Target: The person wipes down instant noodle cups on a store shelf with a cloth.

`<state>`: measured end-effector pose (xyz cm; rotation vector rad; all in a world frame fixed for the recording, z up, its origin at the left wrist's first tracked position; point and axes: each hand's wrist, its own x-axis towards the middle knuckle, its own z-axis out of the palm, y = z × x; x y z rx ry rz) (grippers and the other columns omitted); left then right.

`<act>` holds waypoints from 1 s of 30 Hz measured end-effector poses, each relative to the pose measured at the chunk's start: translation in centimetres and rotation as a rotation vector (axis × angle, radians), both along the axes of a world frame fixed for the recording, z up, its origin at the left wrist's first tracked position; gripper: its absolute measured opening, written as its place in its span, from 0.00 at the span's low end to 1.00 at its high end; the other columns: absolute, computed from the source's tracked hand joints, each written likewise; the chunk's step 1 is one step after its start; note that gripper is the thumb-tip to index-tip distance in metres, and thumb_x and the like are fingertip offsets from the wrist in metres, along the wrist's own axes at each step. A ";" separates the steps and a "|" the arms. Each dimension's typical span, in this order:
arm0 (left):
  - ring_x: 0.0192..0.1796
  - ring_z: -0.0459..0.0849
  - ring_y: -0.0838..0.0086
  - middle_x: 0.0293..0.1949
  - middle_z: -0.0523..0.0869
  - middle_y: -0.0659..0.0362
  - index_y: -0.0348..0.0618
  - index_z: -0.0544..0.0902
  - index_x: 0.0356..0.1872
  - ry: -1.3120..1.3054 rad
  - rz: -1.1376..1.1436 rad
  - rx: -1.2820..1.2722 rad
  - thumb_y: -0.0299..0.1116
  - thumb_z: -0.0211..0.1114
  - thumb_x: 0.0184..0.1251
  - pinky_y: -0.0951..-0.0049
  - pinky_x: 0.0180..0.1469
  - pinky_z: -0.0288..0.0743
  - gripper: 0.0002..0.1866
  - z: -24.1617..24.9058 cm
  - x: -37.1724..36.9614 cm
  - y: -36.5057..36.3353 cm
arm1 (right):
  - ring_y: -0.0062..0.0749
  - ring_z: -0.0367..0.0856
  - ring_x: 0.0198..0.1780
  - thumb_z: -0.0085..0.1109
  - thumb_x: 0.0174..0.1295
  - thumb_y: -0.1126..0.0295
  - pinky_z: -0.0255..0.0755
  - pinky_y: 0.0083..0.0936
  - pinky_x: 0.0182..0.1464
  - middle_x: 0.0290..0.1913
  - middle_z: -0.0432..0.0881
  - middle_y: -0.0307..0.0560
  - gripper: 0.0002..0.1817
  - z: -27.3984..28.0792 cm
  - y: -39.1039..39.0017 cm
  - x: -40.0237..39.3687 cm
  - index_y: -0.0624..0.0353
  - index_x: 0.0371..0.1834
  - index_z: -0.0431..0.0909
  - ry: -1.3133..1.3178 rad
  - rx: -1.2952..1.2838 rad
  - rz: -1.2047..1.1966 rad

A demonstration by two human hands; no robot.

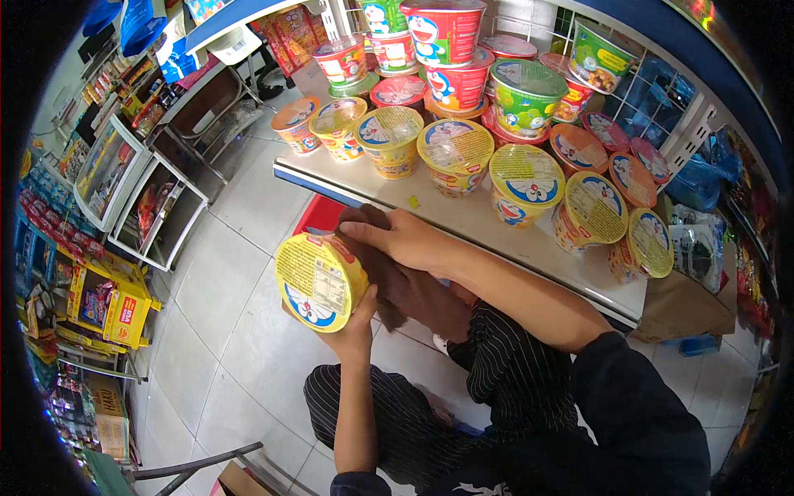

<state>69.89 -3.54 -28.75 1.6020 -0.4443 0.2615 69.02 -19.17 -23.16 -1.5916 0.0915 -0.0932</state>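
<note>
A yellow snack cup (318, 277) with a printed cartoon lid is tilted so that its lid faces me. My left hand (351, 331) is closed around its lower side. A brown cloth (426, 298) hangs from my right hand (405, 240), whose fingers and thumb pinch it against the cup's upper side. Part of the right hand's fingers is hidden behind the cloth. Just beyond my hands, a row of similar yellow cups (456, 153) stands along the front of a shelf (397, 194).
Stacked pink cups (445, 33) and green cups (529, 95) stand behind the front row. Below the shelf edge is a red object (318, 215), partly hidden. A glass display case (107, 169) and a yellow box (124, 306) are at the left, above the tiled floor (194, 331).
</note>
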 end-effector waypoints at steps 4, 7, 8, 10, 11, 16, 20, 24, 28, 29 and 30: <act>0.51 0.73 0.71 0.51 0.70 0.51 0.34 0.58 0.58 -0.104 0.161 -0.162 0.22 0.70 0.43 0.74 0.50 0.71 0.39 0.8 -0.1 -2.0 | 0.30 0.72 0.51 0.49 0.62 0.52 0.64 0.27 0.53 0.47 0.76 0.53 0.28 0.5 1.2 -0.6 0.63 0.57 0.66 -0.032 -0.158 -0.002; 0.52 0.72 0.72 0.52 0.69 0.50 0.33 0.61 0.55 -0.038 0.186 -0.143 0.23 0.66 0.49 0.75 0.47 0.72 0.31 1.2 0.2 -1.8 | 0.36 0.67 0.58 0.45 0.64 0.53 0.59 0.28 0.59 0.55 0.70 0.55 0.29 0.7 2.3 -1.2 0.62 0.61 0.60 -0.126 -0.032 0.051; 0.53 0.71 0.72 0.53 0.69 0.50 0.33 0.61 0.55 0.071 0.140 -0.136 0.24 0.65 0.51 0.75 0.47 0.72 0.30 0.8 0.6 -1.2 | 0.39 0.66 0.59 0.46 0.64 0.54 0.58 0.28 0.60 0.56 0.69 0.57 0.28 -0.2 3.2 -0.8 0.62 0.61 0.60 -0.215 0.120 0.042; 0.55 0.70 0.71 0.54 0.69 0.51 0.33 0.63 0.55 0.147 0.068 -0.152 0.26 0.61 0.57 0.75 0.50 0.70 0.25 0.5 1.3 -0.8 | 0.43 0.55 0.67 0.49 0.63 0.58 0.49 0.30 0.65 0.62 0.59 0.58 0.30 0.0 3.6 -1.0 0.62 0.63 0.56 -0.314 0.292 0.089; 0.55 0.70 0.71 0.53 0.69 0.51 0.33 0.63 0.55 0.061 0.095 -0.134 0.26 0.61 0.57 0.74 0.52 0.68 0.26 0.4 1.5 -1.2 | 0.44 0.54 0.67 0.49 0.62 0.58 0.49 0.32 0.66 0.63 0.59 0.57 0.30 0.0 3.8 -1.0 0.60 0.64 0.56 -0.414 0.144 0.055; 0.53 0.73 0.68 0.50 0.74 0.53 0.36 0.65 0.56 -0.145 0.156 0.008 0.29 0.71 0.43 0.70 0.56 0.65 0.35 0.8 1.0 -1.9 | 0.44 0.53 0.67 0.50 0.61 0.58 0.45 0.40 0.66 0.63 0.61 0.49 0.21 0.2 2.8 -1.2 0.55 0.55 0.70 -0.587 -0.783 -0.058; 0.49 0.76 0.67 0.46 0.78 0.54 0.36 0.68 0.54 -0.322 -0.047 0.416 0.32 0.76 0.33 0.71 0.52 0.68 0.40 1.4 0.2 -0.7 | 0.44 0.70 0.53 0.53 0.58 0.56 0.60 0.33 0.58 0.51 0.74 0.48 0.18 0.9 1.0 -0.8 0.53 0.47 0.76 -0.171 -0.769 -0.127; 0.46 0.79 0.68 0.43 0.80 0.53 0.35 0.72 0.52 -0.278 -0.288 0.430 0.35 0.78 0.28 0.71 0.50 0.71 0.41 2.0 -0.3 -0.2 | 0.33 0.77 0.43 0.54 0.57 0.52 0.68 0.23 0.49 0.42 0.79 0.45 0.21 1.2 -2.3 -0.2 0.55 0.48 0.75 0.315 -0.495 0.179; 0.44 0.79 0.71 0.42 0.80 0.54 0.30 0.74 0.46 0.013 -0.313 0.219 0.37 0.78 0.30 0.71 0.47 0.73 0.37 1.5 0.2 1.2 | 0.24 0.77 0.39 0.55 0.56 0.50 0.70 0.20 0.43 0.38 0.80 0.45 0.24 1.7 -2.8 -1.0 0.62 0.44 0.77 0.131 0.141 0.184; 0.43 0.79 0.71 0.42 0.80 0.54 0.30 0.73 0.46 0.092 -0.291 0.145 0.37 0.78 0.32 0.71 0.47 0.73 0.36 1.3 0.4 1.6 | 0.22 0.77 0.40 0.55 0.58 0.54 0.70 0.19 0.44 0.40 0.80 0.44 0.22 2.8 -2.9 -1.4 0.63 0.45 0.76 0.218 0.279 0.186; 0.43 0.79 0.70 0.42 0.80 0.54 0.29 0.72 0.46 0.170 -0.320 -0.189 0.36 0.76 0.37 0.70 0.46 0.73 0.33 0.8 0.7 1.7 | 0.22 0.76 0.41 0.54 0.59 0.55 0.70 0.19 0.44 0.41 0.79 0.44 0.22 2.7 -2.6 -1.3 0.63 0.46 0.75 0.162 0.360 0.240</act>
